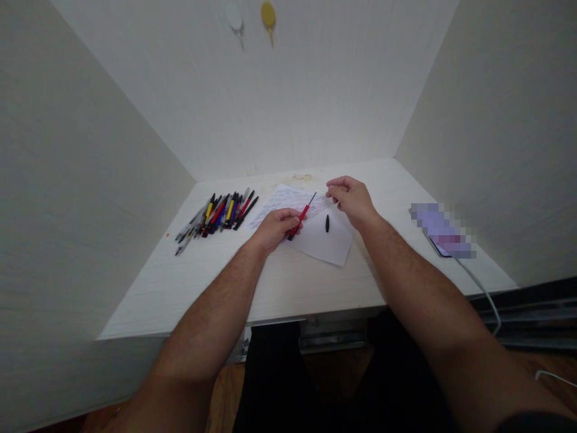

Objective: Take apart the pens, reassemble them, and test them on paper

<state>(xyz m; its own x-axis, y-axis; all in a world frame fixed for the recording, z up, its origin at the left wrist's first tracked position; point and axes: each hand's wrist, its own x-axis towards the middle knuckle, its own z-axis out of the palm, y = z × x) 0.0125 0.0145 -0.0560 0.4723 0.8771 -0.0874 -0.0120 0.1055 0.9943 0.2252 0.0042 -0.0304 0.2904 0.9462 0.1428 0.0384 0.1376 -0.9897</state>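
My left hand [277, 230] grips a red pen [303, 218] between thumb and fingers. The pen slants up to the right, and its thin refill [313, 196] sticks out bare from the front end. Just right of that refill, my right hand [354, 199] is closed in a pinch; what its fingertips hold, if anything, is too small to make out. Below the pinch, a black pen tip piece [327, 223] lies by itself on a sheet of paper [322, 248]. Handwriting covers the upper part of the sheet.
Many pens in several colours lie in a pile [216, 215] on the left of the white table [288, 297]. To the right rests a phone [439, 234] with a cable [484, 293] over the edge. White panels enclose the back and sides; two hooks [268, 15] hang on the back one.
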